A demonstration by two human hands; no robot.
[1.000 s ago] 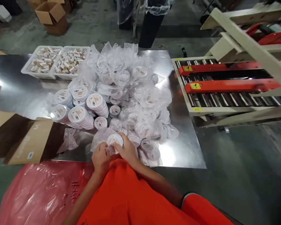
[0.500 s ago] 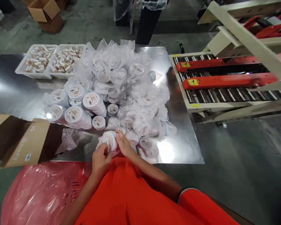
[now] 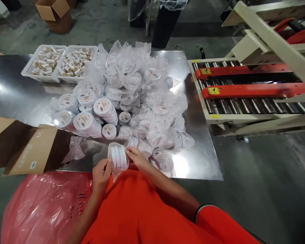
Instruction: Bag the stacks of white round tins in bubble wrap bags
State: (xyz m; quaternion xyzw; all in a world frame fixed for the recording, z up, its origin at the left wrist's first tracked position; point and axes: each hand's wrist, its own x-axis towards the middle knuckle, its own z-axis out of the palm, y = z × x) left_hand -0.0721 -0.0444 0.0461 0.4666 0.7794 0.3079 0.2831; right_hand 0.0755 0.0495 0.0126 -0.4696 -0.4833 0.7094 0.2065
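My hands hold a clear plastic bag (image 3: pixel 118 157) over the near edge of a steel sheet (image 3: pixel 203 162). Inside it, a stack of white round discs shows its edges. My left hand (image 3: pixel 101 175) grips the bag's lower left side, and the fingers of my right hand (image 3: pixel 138 160) press on its right side. Just beyond my hands lies a large heap of similar bagged discs (image 3: pixel 139 101). Unbagged, shrink-wrapped stacks of labelled round discs (image 3: pixel 87 123) lie to the left of the heap.
Two white plastic baskets (image 3: pixel 58 64) of small boxed items stand at the sheet's far left. A cardboard box (image 3: pixel 33 149) sits to the left, above a red plastic sack (image 3: pixel 45 210). A roller conveyor with red belts (image 3: pixel 251 91) stands on the right. A person's dark legs (image 3: pixel 165 23) stand beyond the sheet.
The bag has turned in my hands, and the stack's edges now face up instead of a flat disc face. It has also come slightly nearer to me.
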